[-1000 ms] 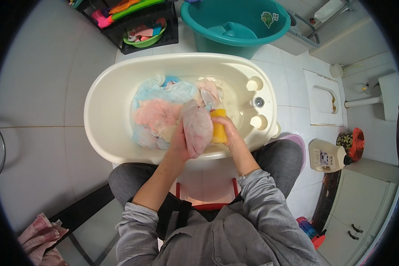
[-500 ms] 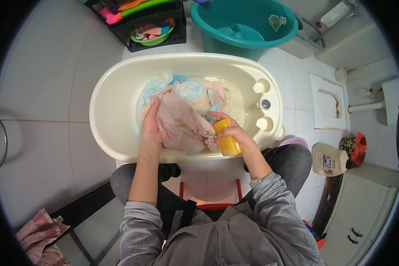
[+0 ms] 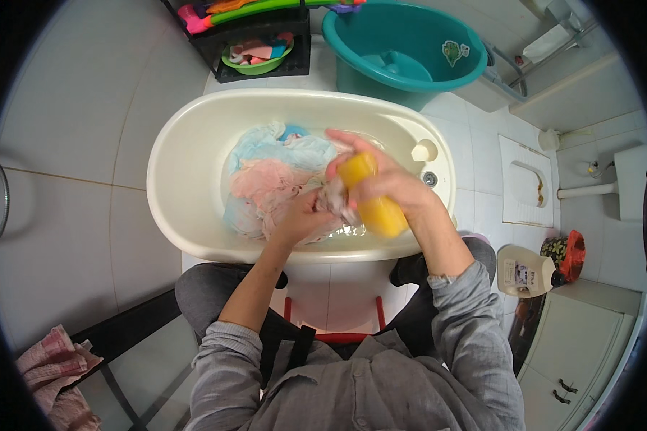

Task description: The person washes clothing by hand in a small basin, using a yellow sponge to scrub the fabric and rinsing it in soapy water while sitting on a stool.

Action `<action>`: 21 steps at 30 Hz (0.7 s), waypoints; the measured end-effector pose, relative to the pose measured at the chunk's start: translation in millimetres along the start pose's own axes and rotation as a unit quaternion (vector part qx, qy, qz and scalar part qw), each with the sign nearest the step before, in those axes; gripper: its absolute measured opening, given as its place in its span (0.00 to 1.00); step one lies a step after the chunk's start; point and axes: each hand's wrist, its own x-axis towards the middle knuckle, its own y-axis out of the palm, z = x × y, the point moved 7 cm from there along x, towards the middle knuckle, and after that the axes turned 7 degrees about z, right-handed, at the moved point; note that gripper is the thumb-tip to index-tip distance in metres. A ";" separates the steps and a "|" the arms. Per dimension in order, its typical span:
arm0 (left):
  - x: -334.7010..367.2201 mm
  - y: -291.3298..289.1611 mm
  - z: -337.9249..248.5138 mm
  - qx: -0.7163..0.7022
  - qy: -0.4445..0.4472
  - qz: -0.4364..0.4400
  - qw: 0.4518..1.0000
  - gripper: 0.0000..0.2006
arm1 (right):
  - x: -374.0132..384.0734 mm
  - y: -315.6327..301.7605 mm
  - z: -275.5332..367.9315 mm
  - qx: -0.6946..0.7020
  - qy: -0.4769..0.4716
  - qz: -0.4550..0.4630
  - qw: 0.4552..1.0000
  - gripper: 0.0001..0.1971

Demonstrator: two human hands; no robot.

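In my right hand [image 3: 404, 192] is a yellow bar of soap [image 3: 385, 217], smeared by motion, with the fingers wrapped round it. My left hand [image 3: 299, 220] grips a bunched part of a wet pale pink garment [image 3: 260, 179], close to the soap. Some of the bunched cloth lies between the two hands, and whether the soap touches it I cannot tell. Light blue cloth [image 3: 287, 151] lies beyond the pink one. All this is inside a cream baby bathtub [image 3: 187, 118], with shallow water at its right part.
Behind the tub stand a large teal tub [image 3: 377, 75] and a black rack [image 3: 302, 57] holding a green basin [image 3: 259, 67]. A squat toilet [image 3: 528, 179] and a beige jug [image 3: 526, 271] are at the right. A pink towel [image 3: 57, 366] hangs at the lower left.
My left hand has moved right and let the spread pink cloth drop into the tub, now gripping a bunched part. My right hand has risen a little with the soap.
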 end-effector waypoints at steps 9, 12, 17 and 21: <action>2.9 38.2 13.9 -0.717 -0.070 -0.074 0.689 0.16 | -20.6 -15.8 -46.7 -0.523 -0.225 -0.408 0.714 0.35; 0.4 51.7 18.8 -0.715 -0.043 -0.051 0.696 0.16 | -18.5 26.1 -85.7 -0.648 -0.113 -0.322 0.681 0.32; -0.1 61.1 6.4 -0.689 -0.173 -0.103 0.696 0.17 | -20.0 -47.9 -87.6 -0.428 -0.079 -0.465 0.771 0.32; -1.3 51.3 12.2 -0.714 -0.110 -0.084 0.686 0.18 | -17.1 10.9 -89.3 -0.593 -0.100 -0.414 0.683 0.31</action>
